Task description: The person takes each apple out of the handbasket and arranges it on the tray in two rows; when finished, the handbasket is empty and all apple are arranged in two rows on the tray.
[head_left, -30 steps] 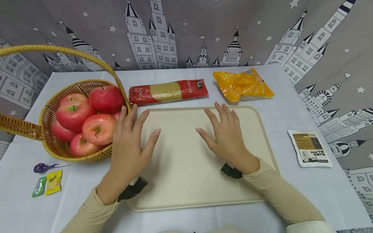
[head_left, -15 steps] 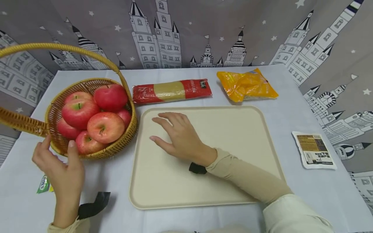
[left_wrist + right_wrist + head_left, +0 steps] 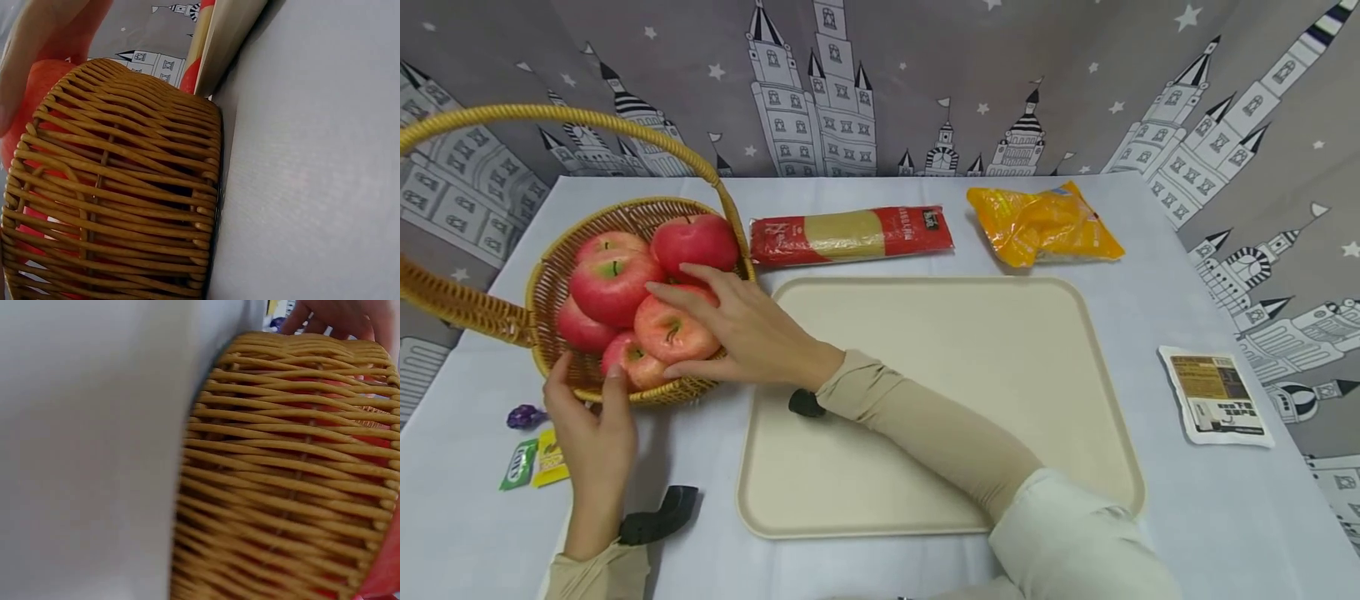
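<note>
A wicker basket (image 3: 546, 287) with a tall arched handle holds several red apples (image 3: 613, 287) at the left in the head view. My right hand (image 3: 763, 337) reaches over its right rim, fingers spread and nearly straight above a paler apple (image 3: 666, 333), the thumb near the front rim. Whether the fingertips touch that apple cannot be told. At the basket's near side, my left hand (image 3: 598, 442) has its fingers and thumb spread at the rim. The left wrist view shows the woven basket wall (image 3: 125, 187) close up; the right wrist view shows its other side (image 3: 294, 462).
A beige tray (image 3: 940, 400) lies right of the basket. Behind it are a red-and-gold packet (image 3: 850, 236) and an orange bag (image 3: 1045, 223). A white pouch (image 3: 1216, 398) lies far right. Left of my left hand are a purple lollipop (image 3: 526, 417), a green sweet (image 3: 520, 465) and a yellow sweet (image 3: 552, 460).
My left hand has moved from beside the tray to the basket's near rim. The right hand has travelled left across the tray and over the apples. The basket and apples stay put.
</note>
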Available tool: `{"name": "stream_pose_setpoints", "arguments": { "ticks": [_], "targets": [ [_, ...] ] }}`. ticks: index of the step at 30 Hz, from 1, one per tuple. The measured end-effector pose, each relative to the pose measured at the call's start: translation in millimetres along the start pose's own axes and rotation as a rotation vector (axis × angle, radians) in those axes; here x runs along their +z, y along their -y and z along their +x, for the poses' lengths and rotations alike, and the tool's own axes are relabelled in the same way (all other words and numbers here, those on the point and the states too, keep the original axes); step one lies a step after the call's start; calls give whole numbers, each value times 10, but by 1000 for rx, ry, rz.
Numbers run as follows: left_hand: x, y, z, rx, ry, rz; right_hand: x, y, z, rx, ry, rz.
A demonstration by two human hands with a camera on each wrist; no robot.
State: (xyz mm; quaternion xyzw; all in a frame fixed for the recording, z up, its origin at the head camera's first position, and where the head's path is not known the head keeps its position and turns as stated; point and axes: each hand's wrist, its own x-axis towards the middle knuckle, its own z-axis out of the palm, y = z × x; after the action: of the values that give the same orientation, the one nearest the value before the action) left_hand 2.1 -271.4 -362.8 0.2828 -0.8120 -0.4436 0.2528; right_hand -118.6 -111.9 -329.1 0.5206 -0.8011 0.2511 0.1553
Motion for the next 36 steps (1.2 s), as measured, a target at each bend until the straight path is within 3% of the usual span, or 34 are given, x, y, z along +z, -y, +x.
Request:
{"name": "stream_pose_setpoints", "arguments": {
  "ticks": [5, 11, 18, 26, 31, 36],
  "targets": [
    [-7, -8, -5, 1, 4, 14, 10, 77, 158, -25, 57, -45],
    [-7, -14, -12, 11, 2, 24, -32, 106, 183, -32, 80, -86],
    [-4, 10, -7, 32, -6, 10, -250, 75, 51, 60, -10, 116],
    [10, 19, -38, 21, -15, 4, -330, -236, -323, 225, -56, 284],
    [0, 20, -33, 32, -20, -2, -272, -508, -491, 306, 36, 272],
    [-5, 14, -20, 41, -22, -5, -196, -669, -515, 389, 109, 260]
  ]
}}
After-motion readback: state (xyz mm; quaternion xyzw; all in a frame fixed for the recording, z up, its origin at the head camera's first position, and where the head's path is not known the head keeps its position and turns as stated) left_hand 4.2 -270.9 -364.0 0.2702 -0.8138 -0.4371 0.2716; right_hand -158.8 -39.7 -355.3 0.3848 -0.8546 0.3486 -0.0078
